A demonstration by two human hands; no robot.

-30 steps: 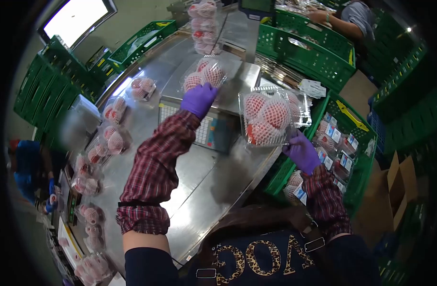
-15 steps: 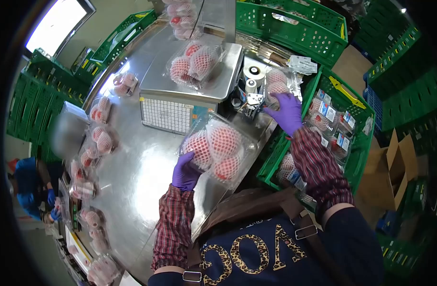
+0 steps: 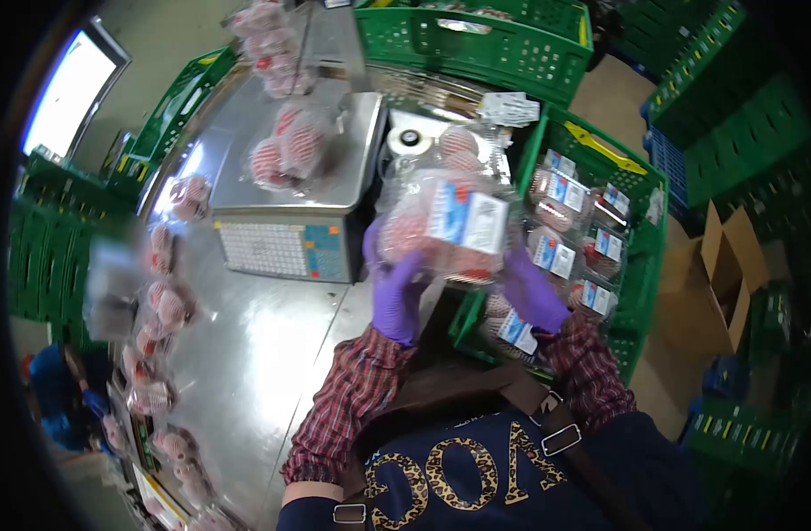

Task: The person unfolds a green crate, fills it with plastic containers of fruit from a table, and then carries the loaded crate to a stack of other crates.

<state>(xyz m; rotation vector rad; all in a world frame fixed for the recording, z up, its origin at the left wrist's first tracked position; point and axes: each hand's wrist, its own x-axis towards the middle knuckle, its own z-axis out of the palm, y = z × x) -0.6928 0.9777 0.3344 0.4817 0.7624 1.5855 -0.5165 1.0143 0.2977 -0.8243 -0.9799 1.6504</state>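
A clear plastic fruit pack (image 3: 405,232), its round fruit wrapped in foam nets, is raised in front of me. On its upper face sits a blue-and-white label (image 3: 469,219). My left hand (image 3: 396,288), in a purple glove, is closed around the pack's left side. At its right edge is my gloved right hand (image 3: 534,288), blurred, its fingertips partly hidden against the pack. Just behind, another fruit pack (image 3: 459,146) rests beside the label roll (image 3: 411,139). A further pack (image 3: 290,149) lies on the weighing scale (image 3: 357,146).
To the right stands a green crate (image 3: 644,292) with several labelled packs in it. More packs (image 3: 168,305) line the left of the metal table (image 3: 255,354). Another green crate (image 3: 476,53) is at the back. A co-worker (image 3: 60,394) is at far left.
The held pack has moved right and up, and now shows a label on top. My right hand has come from the label machine down to the pack's right edge. The view has shifted.
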